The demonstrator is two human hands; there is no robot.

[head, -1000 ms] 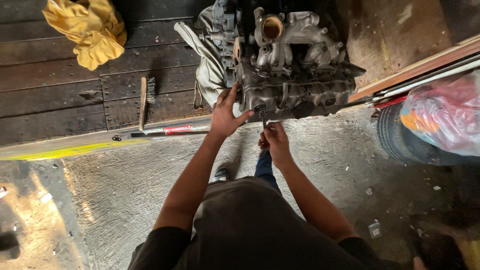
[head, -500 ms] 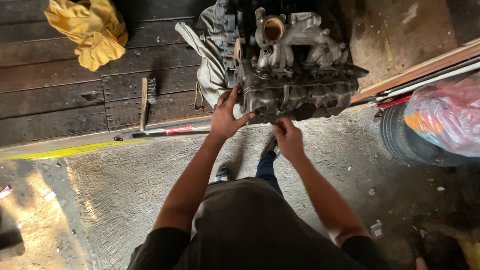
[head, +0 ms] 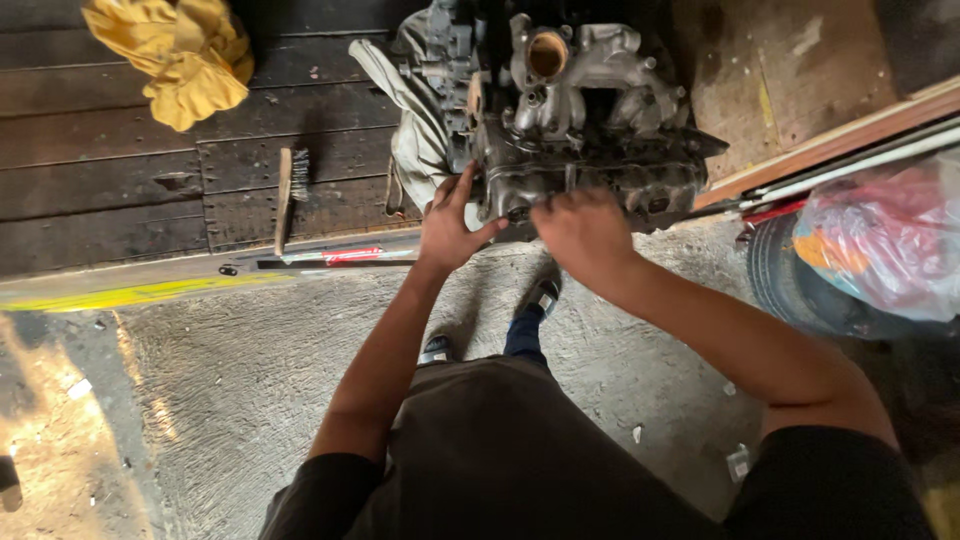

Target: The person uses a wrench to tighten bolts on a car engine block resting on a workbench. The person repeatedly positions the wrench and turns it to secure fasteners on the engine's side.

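Right hand [head: 583, 228] has moved up from below onto the engine block's [head: 585, 130] front edge, fingers curled, grip unclear; left hand [head: 450, 222] stays spread open, bracing its side.

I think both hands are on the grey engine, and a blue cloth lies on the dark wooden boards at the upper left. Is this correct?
Not quite: the cloth is yellow, not blue, as the head view shows. The rest holds: the left hand and the right hand are both on the grey engine, and the cloth lies on the dark wooden boards at the upper left.
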